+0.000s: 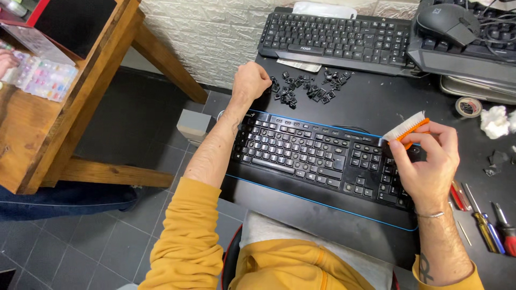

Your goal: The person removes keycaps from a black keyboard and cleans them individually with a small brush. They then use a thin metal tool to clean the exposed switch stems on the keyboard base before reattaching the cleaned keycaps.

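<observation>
A black keyboard with a blue edge lies on the black desk in front of me. My right hand holds an orange brush with white bristles over the keyboard's right end, by the number pad. My left hand is closed at the far left of the desk, its fingers touching the edge of a pile of loose black keycaps that lies beyond the keyboard. Whether it grips a keycap is hidden by the fingers.
A second black keyboard sits at the back, a third with a black mouse at the back right. Tape roll, white crumpled tissue and screwdrivers lie right. A wooden table with a bead box stands left.
</observation>
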